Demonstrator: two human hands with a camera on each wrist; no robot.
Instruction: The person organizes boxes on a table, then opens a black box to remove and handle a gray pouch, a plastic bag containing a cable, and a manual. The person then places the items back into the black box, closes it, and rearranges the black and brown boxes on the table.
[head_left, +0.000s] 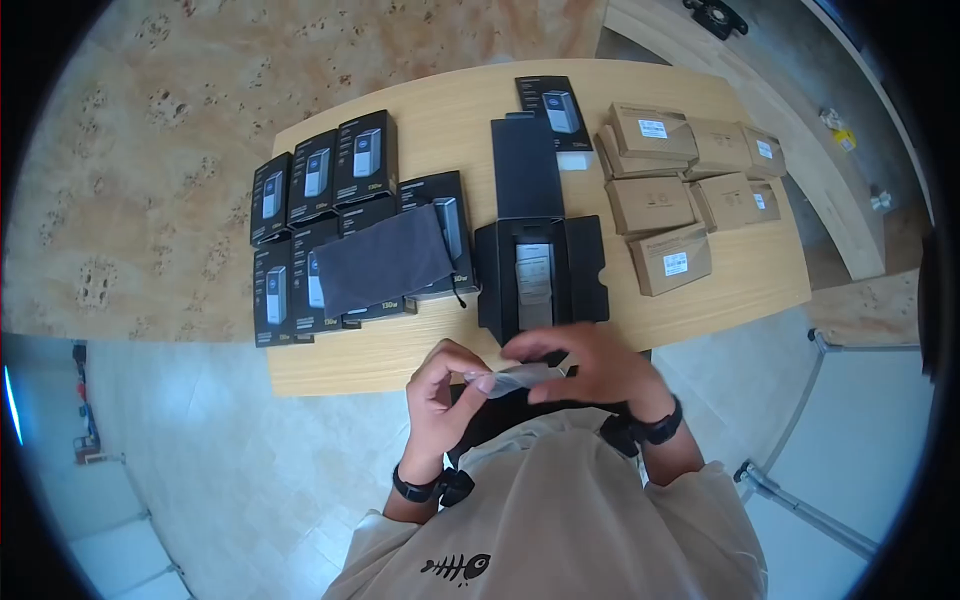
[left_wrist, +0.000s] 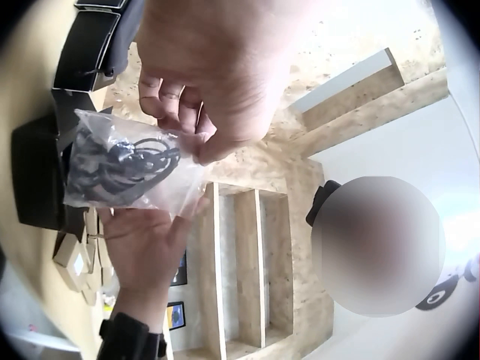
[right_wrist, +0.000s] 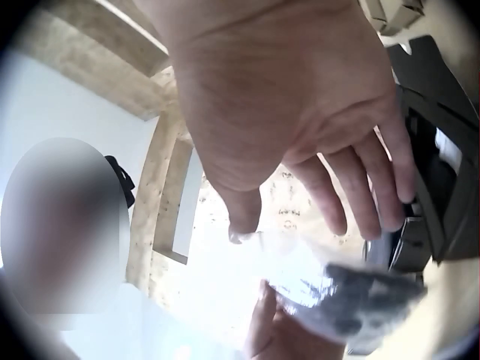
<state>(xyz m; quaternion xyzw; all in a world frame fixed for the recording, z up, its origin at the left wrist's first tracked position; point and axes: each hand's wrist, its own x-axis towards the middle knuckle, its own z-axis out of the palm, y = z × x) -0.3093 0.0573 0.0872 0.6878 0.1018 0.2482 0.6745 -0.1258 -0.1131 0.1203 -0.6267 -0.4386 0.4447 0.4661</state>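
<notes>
My left hand (head_left: 440, 395) pinches one edge of a clear plastic bag (left_wrist: 191, 184) between thumb and fingers, at the table's front edge. Coiled black cable (left_wrist: 124, 166) shows through the plastic in the left wrist view. Over the bag's other end is my right hand (head_left: 600, 370), fingers spread and fairly straight, palm toward the bag; its thumb tip comes close to the bag's edge in the right wrist view. Just beyond both hands, a black box (head_left: 526, 165) stands with lid and side flaps folded out. A pale printed item (head_left: 535, 272) lies inside it.
Several closed black boxes (head_left: 362, 155) stand at the left, with a dark grey drawstring pouch (head_left: 385, 262) lying across some. Another black box (head_left: 553, 105) is at the back. Brown cardboard boxes (head_left: 652, 205) are grouped at the right of the wooden table (head_left: 440, 105).
</notes>
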